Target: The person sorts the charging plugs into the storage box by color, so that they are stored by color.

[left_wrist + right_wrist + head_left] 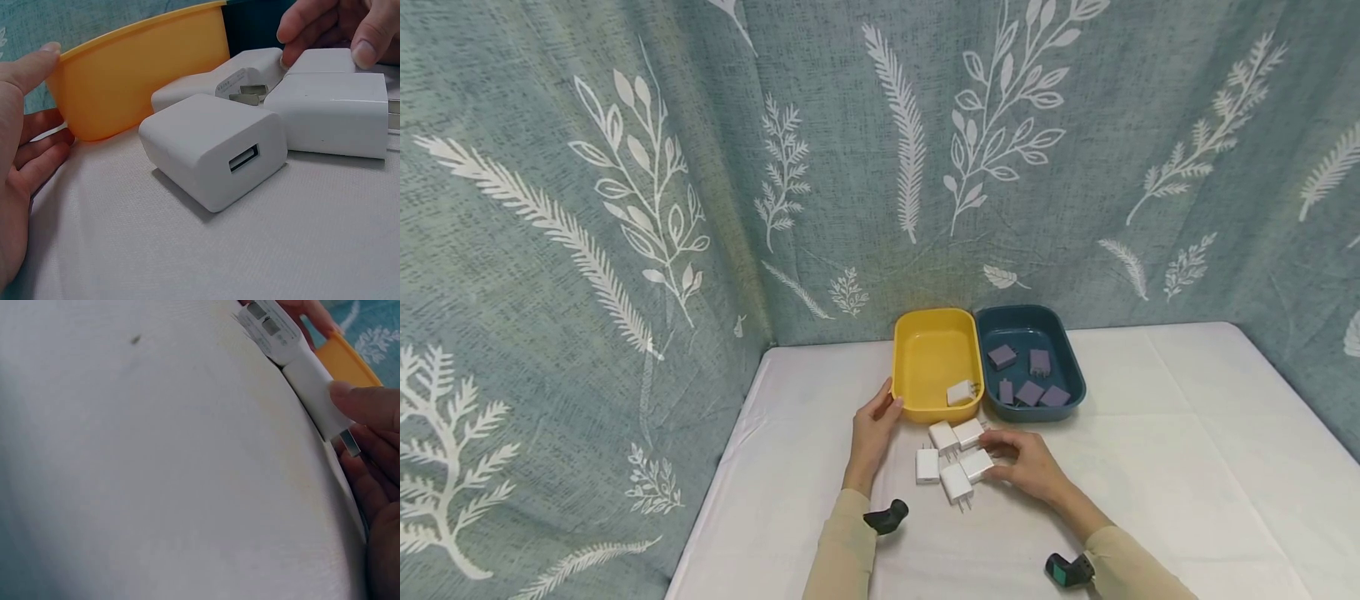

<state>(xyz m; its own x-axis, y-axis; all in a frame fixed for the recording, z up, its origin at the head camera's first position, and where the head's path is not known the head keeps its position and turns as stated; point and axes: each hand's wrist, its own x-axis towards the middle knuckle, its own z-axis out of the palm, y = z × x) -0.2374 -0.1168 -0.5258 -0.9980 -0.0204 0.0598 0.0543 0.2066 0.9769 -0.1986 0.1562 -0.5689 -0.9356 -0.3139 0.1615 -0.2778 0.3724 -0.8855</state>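
Observation:
My left hand [874,433] holds the near left corner of a yellow tray [936,413], with its thumb at the rim and the other fingers against the outer wall. One white USB charger [959,393] lies inside that tray. Several more white chargers are clustered on the cloth just in front of it, among them one with its USB port facing the left wrist camera [212,150]. At their right side my right hand [1026,462] grips a white charger [977,464]; its thumb presses the block and its fingers curl beyond, near another charger [967,432].
Right beside the yellow tray, a dark blue tray [1072,400] holds several purple chargers [1040,362]. Both trays stand near the back edge of the white-covered table [1180,467]. A patterned blue-green curtain [850,167] hangs behind and along the sides.

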